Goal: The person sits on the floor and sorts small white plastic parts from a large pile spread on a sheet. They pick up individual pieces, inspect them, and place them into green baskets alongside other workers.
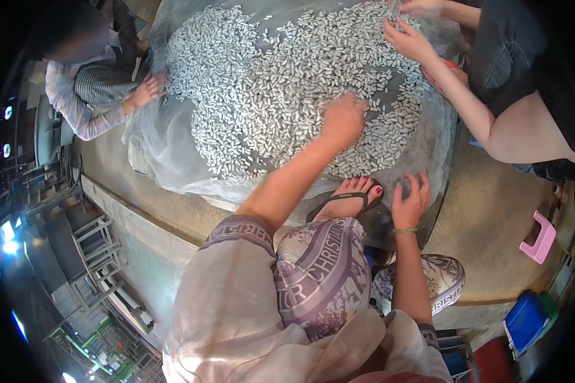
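A wide spread of small whitish oblong pieces (281,96), shaped like cocoons, lies in heaps on a thin pale mesh sheet (166,156). My left hand (345,119) reaches down into the heap right of its middle. Motion smears its fingers, so what they hold, if anything, is hidden. Low over the near right edge of the sheet is my right hand (411,201), its fingers bent and apart, with nothing seen in them. A beaded bracelet (405,230) circles that wrist. My foot in a dark sandal (348,199) stands between my hands, close to the near pieces.
At the far left, a person's hand (148,89) touches the sheet's edge. Another person's hands (410,39) are over the far right pieces. A pink stool (540,237) and a blue bin (528,319) stand to the right. Metal racks (99,246) line the left.
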The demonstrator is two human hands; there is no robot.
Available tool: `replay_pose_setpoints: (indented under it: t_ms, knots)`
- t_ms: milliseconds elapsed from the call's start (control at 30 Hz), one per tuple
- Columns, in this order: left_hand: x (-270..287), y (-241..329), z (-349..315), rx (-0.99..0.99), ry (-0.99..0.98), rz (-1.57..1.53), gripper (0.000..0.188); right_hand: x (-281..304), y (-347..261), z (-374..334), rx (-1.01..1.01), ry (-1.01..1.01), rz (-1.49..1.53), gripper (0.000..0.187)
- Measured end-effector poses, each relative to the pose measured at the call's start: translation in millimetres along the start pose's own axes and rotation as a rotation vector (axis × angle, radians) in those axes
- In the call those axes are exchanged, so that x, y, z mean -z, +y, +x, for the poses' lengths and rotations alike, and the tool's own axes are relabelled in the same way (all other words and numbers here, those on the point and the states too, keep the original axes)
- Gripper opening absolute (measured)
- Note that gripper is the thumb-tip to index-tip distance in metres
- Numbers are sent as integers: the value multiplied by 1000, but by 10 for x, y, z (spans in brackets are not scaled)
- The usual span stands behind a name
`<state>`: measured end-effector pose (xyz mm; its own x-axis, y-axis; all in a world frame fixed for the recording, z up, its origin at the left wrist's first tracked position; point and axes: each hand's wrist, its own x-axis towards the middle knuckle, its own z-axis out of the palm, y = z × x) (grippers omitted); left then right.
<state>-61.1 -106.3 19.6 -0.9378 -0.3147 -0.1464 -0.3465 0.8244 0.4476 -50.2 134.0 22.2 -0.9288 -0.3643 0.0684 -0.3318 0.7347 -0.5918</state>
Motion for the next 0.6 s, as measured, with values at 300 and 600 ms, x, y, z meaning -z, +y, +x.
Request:
replay_pose_setpoints:
  t_ms: [300,600]
  knots:
    - [-430,-516,-28,-277,122,-509,45,89,38,-34,-57,-19,-138,42]
    - [610,-2235,314,284,387,-86,40,159,161,22,-185,-11,-136,50]
